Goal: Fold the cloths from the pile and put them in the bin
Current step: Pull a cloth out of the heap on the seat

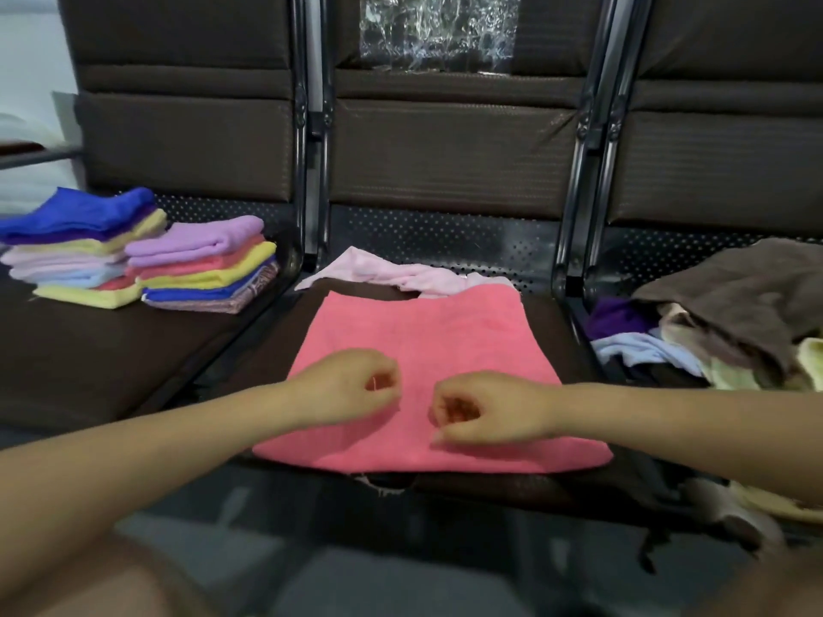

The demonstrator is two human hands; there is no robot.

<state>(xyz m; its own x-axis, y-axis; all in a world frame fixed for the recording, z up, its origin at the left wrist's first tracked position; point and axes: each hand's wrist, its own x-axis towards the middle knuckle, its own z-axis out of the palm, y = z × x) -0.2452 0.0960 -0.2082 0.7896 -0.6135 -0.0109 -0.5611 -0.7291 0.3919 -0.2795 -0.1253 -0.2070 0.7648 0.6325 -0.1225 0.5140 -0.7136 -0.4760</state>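
Brown seats point(445, 171), folded stacks point(133, 260) left

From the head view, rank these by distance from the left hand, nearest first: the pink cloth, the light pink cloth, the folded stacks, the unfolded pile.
1. Pink cloth: directly under the left hand, middle seat.
2. Light pink cloth: behind the pink one, same seat.
3. Folded stacks on the left seat and the unfolded pile on the right seat: too close to call.

Left grip point(352, 387), right grip point(481, 409): fingers curled, side by side.
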